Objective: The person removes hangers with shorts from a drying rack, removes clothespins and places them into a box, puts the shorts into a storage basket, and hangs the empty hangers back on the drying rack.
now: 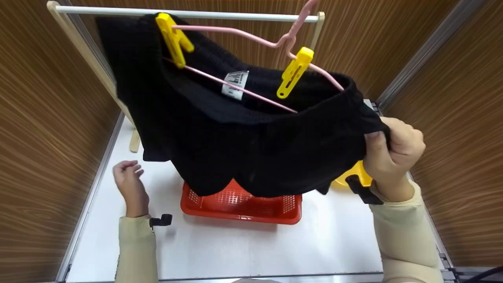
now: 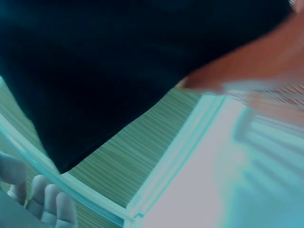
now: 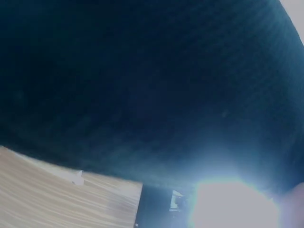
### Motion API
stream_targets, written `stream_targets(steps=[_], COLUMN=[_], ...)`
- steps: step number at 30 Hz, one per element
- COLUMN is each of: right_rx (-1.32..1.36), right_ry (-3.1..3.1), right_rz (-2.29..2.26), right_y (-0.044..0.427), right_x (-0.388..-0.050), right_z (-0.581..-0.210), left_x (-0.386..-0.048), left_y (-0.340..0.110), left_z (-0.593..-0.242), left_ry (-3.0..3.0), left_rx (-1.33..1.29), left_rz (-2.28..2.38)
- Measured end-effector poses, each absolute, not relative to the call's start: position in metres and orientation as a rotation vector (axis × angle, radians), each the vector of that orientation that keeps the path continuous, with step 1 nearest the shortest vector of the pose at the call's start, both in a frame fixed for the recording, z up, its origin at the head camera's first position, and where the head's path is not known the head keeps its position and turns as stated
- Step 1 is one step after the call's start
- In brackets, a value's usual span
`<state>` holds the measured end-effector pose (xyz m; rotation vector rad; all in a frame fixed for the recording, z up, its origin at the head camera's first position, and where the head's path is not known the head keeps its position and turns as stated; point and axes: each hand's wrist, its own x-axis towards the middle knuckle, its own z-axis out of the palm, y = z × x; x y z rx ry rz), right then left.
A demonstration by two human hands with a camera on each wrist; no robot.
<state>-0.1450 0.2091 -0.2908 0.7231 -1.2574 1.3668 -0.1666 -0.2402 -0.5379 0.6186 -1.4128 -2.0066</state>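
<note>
In the head view, I see the black shorts (image 1: pixel 251 157) hang open-waisted above the red basket (image 1: pixel 239 217) on the white worktop (image 1: pixel 212 251), in front of the rail (image 1: pixel 235 15). The pink hanger (image 1: pixel 290 37) runs through the waist, with a yellow peg (image 1: pixel 173 43) and a second peg (image 1: pixel 294 72) on it; whether either bites the cloth, I can't tell. The right hand (image 1: pixel 395 147) pinches the side of the waist, thumb in front. The left hand (image 1: pixel 131 182) is free, fingers loosely bent, below the cloth and apart from it. In the left wrist view, a leg hangs flat to a neat corner, near those fingers. In the right wrist view, dark cloth fills most of the frame, too blurred to show the grip. I'd judge the shorts light, soft and floppy, neither slippery nor fragile; the gathered waistband, near the hanger's ends, looks the surest hold.
</note>
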Motion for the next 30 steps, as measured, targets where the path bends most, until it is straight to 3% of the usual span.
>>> stream_targets(steps=[9, 18, 30], right_rx=[0.715, 0.784, 0.632], right_ry=[-1.554, -1.829, -2.020], right_rz=[1.306, 1.351, 1.568], right_y=[0.223, 0.246, 0.279], right_x=[-0.168, -0.182, -0.181], right_z=[-0.359, -0.433, -0.493], left_x=[-0.162, -0.155, -0.167], left_y=[-0.227, -0.211, -0.174], left_z=[-0.518, -0.496, -0.476], left_ry=[-1.410, -1.480, -2.002], left_rx=[0.138, 0.105, -0.309], left_rz=[-2.172, -1.860, -1.511])
